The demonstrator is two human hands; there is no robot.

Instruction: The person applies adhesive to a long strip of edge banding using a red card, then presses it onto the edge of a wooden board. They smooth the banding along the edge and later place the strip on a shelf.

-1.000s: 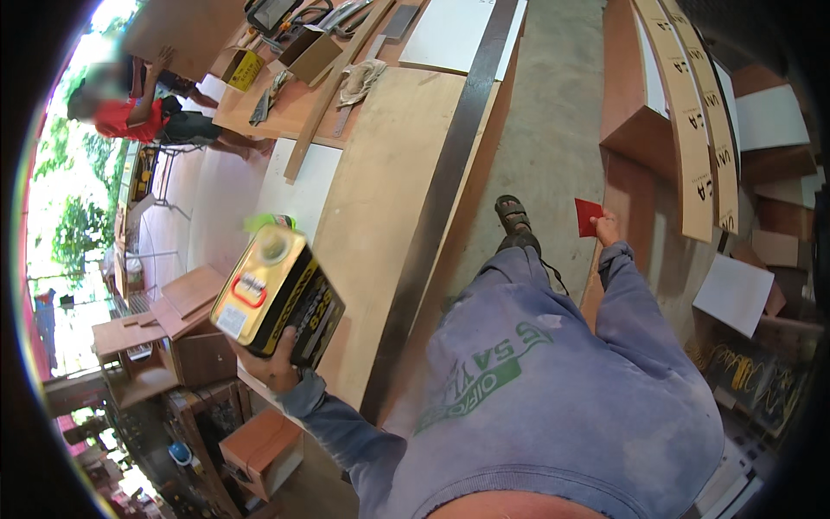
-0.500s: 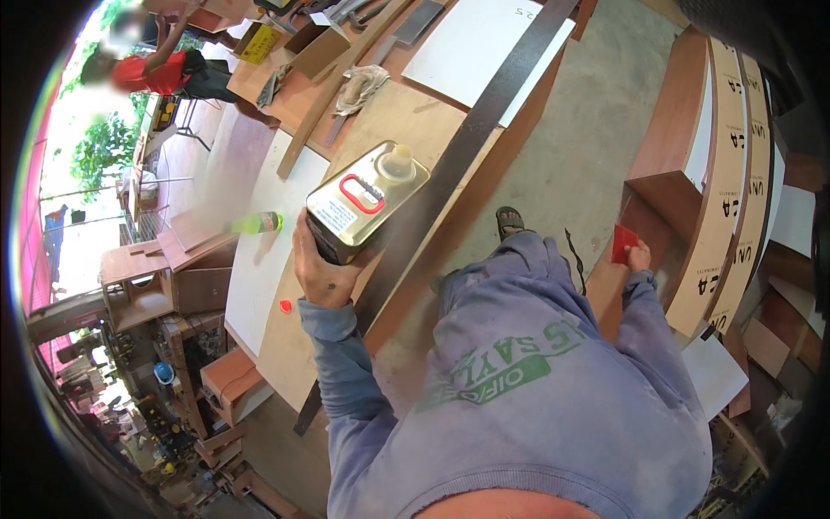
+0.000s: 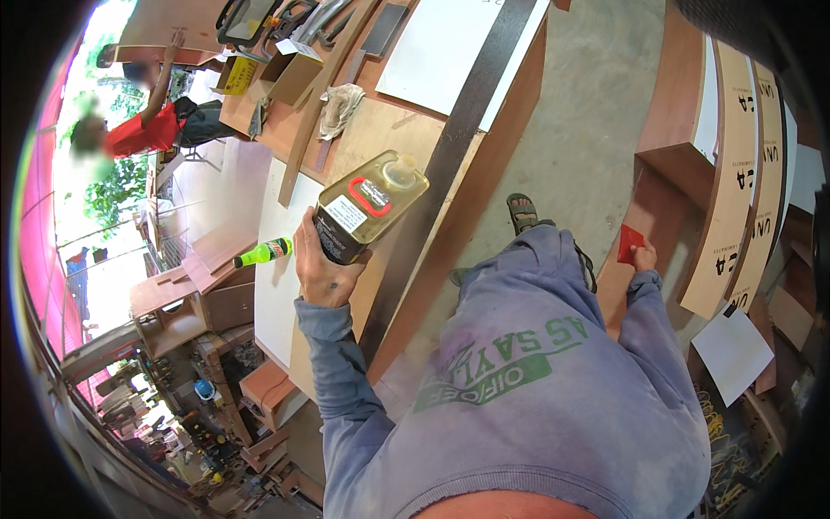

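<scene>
Two hands stand well apart: the left hand (image 3: 328, 275), near nine o'clock, grips a can (image 3: 379, 212) towards eleven, over the workbench (image 3: 373, 130); the right hand (image 3: 644, 257), at three, pinches a red flat piece (image 3: 630, 242). The step looks like carrying; moving on calls for a steady can. Both forearms (image 3: 335, 368) point roughly towards eleven.

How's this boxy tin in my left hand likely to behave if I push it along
The tin probably won't roll, given its flat-sided, boxy shape. Its shiny metal top suggests it's stiff and perhaps slippery. Weight is hard to judge, since its contents are hidden.
</scene>
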